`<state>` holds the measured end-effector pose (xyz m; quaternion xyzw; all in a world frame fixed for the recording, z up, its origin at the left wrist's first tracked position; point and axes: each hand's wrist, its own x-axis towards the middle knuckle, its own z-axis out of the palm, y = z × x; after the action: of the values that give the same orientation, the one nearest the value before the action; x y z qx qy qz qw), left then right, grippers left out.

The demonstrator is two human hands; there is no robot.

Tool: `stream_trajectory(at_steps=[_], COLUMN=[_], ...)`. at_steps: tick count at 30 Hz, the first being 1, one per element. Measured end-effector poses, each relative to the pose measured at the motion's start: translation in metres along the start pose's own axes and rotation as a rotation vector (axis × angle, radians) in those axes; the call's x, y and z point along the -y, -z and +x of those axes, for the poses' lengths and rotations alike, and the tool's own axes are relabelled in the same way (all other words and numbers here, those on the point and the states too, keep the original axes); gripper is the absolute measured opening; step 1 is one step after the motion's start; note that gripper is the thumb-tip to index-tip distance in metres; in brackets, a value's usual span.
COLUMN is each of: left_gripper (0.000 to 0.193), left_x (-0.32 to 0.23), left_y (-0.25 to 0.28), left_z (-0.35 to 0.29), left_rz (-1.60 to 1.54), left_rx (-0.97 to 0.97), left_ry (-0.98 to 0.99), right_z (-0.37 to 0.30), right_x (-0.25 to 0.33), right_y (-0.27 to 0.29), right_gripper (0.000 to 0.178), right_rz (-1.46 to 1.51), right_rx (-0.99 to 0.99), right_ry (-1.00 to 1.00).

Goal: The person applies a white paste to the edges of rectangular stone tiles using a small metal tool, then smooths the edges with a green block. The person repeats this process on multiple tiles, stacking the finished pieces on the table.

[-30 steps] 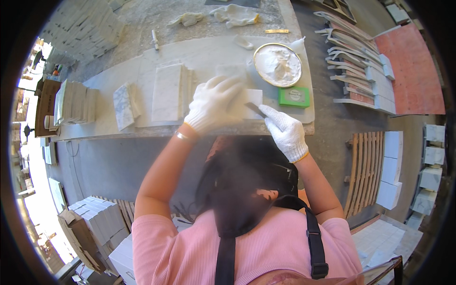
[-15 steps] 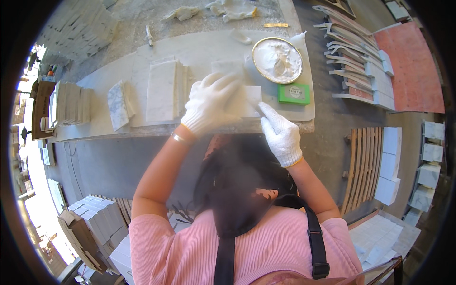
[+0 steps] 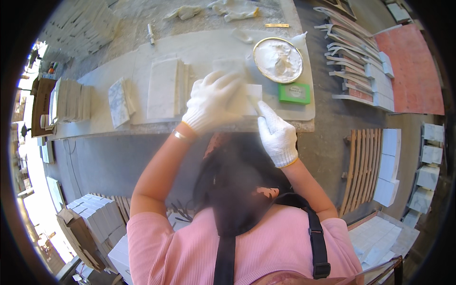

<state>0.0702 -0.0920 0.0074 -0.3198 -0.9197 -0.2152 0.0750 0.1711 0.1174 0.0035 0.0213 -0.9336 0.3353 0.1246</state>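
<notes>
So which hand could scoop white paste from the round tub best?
Probably the right hand: it's nearer the round tub and seems to hold a thin blade. The left hand is farther off, by the white tile.

Crumpled gloves (image 3: 233,9) lie near a golden strip (image 3: 277,25).

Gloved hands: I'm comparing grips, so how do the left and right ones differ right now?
The left hand has its thumb apart from its fingers, while the right hand extends its index finger along a thin tool. The left hand's fingers are blurred; the right hand looks sharp. A bracelet circles the left wrist, but none shows on the right. Both hands wear white knit gloves with yellow-edged cuffs.
</notes>
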Motion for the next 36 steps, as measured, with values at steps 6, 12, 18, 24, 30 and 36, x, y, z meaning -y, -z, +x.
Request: stream_trajectory(at_steps=[6,12,18,24,30,36], left_gripper=[0.079,0.079,0.085,0.104,0.113,0.088], left_x=[0.0,0.001,0.0,0.003,-0.037,-0.094], left_y=[0.0,-0.002,0.001,0.007,0.001,-0.006], left_z=[0.002,-0.003,0.003,-0.001,-0.03,-0.052], left_rz=[0.008,0.024,0.006,0.082,0.11,-0.36], left_rx=[-0.014,-0.021,-0.003,0.093,0.172,0.241], left_ry=[-0.015,-0.008,-0.024,-0.058,-0.13,-0.347], right_z=[0.009,0.007,0.004,-0.023,-0.042,-0.039], right_x=[0.007,-0.002,0.008,-0.019,-0.043,-0.045], right_y=[-0.007,0.013,-0.01,0.043,0.072,0.066], right_gripper=[0.038,0.037,0.039,0.037,0.041,0.043], right_rz=[0.017,0.09,0.128,0.672,0.771,0.861], right_rx=[0.059,0.008,0.048,0.321,0.118,0.104], right_ry=[-0.006,-0.045,0.062,-0.505,-0.68,-0.625])
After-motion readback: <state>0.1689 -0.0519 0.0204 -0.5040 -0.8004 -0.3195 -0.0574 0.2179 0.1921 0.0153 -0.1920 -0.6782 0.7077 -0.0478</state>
